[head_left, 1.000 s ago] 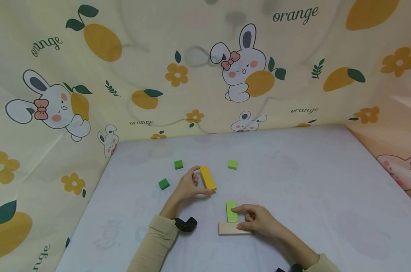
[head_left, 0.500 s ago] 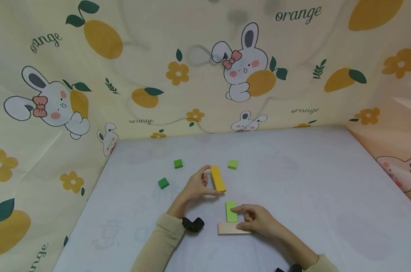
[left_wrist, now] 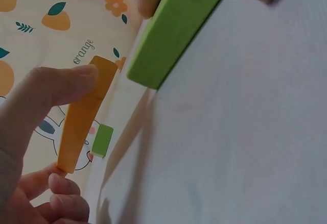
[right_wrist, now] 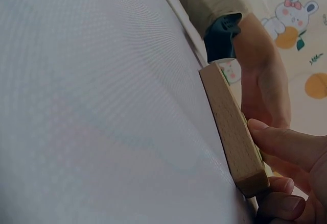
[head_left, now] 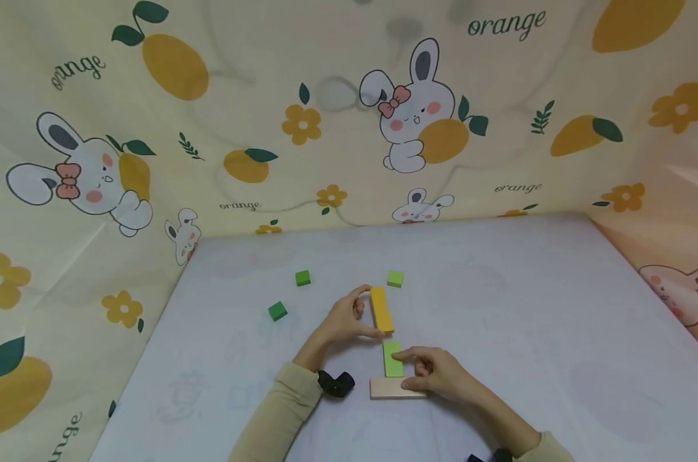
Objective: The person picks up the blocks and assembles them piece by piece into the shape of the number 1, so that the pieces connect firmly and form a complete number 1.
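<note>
Between thumb and index finger, my left hand point(head_left: 344, 319) pinches the ends of a yellow block point(head_left: 382, 310). In the left wrist view this block point(left_wrist: 82, 124) appears raised off the table. Just nearer lies a light green block point(head_left: 391, 367), its near end against a plain wooden block point(head_left: 386, 389) set crosswise. My right hand point(head_left: 441, 372) touches both: the index fingertip rests on the green one and the thumb on the wooden one. The right wrist view shows the thumb point(right_wrist: 286, 142) along the wooden block's upper face, other fingers bent by its end.
Two dark green cubes point(head_left: 303, 278) point(head_left: 277, 311) lie at the left on the white table point(head_left: 528, 308). A light green cube point(head_left: 395, 278) sits behind the yellow block. A printed curtain point(head_left: 337, 160) encloses the back and sides.
My left hand has carried the yellow block to the right and slightly nearer, almost in line with the light green block. The right hand has stayed in place.
</note>
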Demonstrator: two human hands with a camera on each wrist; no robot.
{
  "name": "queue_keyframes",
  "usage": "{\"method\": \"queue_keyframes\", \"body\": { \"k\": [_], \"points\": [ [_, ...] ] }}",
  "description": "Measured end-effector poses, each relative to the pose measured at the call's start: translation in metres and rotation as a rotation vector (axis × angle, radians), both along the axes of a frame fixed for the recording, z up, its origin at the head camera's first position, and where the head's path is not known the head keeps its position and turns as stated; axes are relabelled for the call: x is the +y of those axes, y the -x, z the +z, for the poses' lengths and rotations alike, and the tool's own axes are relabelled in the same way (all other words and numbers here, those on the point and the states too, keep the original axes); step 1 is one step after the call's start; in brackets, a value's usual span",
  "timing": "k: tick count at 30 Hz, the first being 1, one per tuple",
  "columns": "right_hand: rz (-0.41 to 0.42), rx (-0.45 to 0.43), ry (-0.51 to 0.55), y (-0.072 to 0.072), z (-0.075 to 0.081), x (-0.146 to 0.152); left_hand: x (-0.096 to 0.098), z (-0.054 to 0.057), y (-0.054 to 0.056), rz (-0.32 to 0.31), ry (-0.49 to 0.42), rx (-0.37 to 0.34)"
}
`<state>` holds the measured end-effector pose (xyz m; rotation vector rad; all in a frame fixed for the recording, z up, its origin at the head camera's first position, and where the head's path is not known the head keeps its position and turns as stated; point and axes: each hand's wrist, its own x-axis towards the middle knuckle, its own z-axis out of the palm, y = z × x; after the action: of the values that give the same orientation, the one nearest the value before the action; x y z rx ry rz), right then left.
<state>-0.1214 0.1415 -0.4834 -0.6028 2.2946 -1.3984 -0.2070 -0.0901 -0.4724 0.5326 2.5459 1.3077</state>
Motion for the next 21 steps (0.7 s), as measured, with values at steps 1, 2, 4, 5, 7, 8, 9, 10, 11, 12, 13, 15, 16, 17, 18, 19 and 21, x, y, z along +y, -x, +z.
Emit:
{"method": "queue_keyframes", "body": {
  "k": [1,2,4,5,7,8,9,10,11,12,13,15,16,17,18,19,21],
  "points": [
    [-0.002,-0.002,-0.004,-0.0001,0.0004,0.0001,0.0012,-0.0001,-0.0002,-0.001,0.002,-0.006],
    [-0.002,-0.005,-0.007,-0.0001,0.0008,0.0002,0.0022,-0.0002,-0.0003,0.000,0.006,-0.013],
    [-0.002,-0.001,-0.009,-0.0001,0.0014,0.0004,0.0040,-0.0001,-0.0007,0.005,0.009,-0.025],
    [-0.002,0.004,-0.009,-0.0001,0.0016,0.0004,0.0049,0.0000,-0.0009,0.009,0.009,-0.031],
    [-0.002,0.013,-0.004,-0.0001,0.0017,0.0003,0.0063,0.0003,-0.0012,0.013,0.014,-0.031],
    [-0.003,0.016,-0.003,-0.0001,0.0017,0.0001,0.0068,0.0004,-0.0014,0.015,0.020,-0.032],
    [-0.004,0.020,-0.004,-0.0001,0.0017,-0.0001,0.0073,0.0006,-0.0016,0.014,0.027,-0.031],
    [-0.005,0.021,-0.003,-0.0002,0.0018,-0.0003,0.0078,0.0005,-0.0015,0.013,0.034,-0.030],
    [-0.008,0.017,-0.007,-0.0002,0.0018,-0.0006,0.0083,0.0006,-0.0017,0.012,0.042,-0.030],
    [-0.009,0.016,-0.009,-0.0003,0.0019,-0.0007,0.0087,0.0007,-0.0018,0.009,0.051,-0.029],
    [-0.011,0.016,-0.013,-0.0003,0.0020,-0.0009,0.0090,0.0005,-0.0019,0.008,0.058,-0.031],
    [-0.014,0.013,-0.019,-0.0002,0.0022,-0.0010,0.0094,0.0004,-0.0021,0.006,0.067,-0.034],
    [-0.014,0.015,-0.018,-0.0002,0.0024,-0.0010,0.0095,0.0002,-0.0021,0.005,0.071,-0.035],
    [-0.013,0.016,-0.015,-0.0001,0.0023,-0.0009,0.0096,0.0004,-0.0023,0.005,0.076,-0.036],
    [-0.012,0.017,-0.011,-0.0001,0.0024,-0.0006,0.0097,0.0001,-0.0024,0.003,0.082,-0.035],
    [-0.011,0.019,-0.007,-0.0002,0.0025,-0.0004,0.0098,0.0000,-0.0025,0.000,0.087,-0.034],
    [-0.008,0.021,0.002,-0.0006,0.0025,-0.0001,0.0100,-0.0001,-0.0028,-0.004,0.098,-0.034]
  ]
}}
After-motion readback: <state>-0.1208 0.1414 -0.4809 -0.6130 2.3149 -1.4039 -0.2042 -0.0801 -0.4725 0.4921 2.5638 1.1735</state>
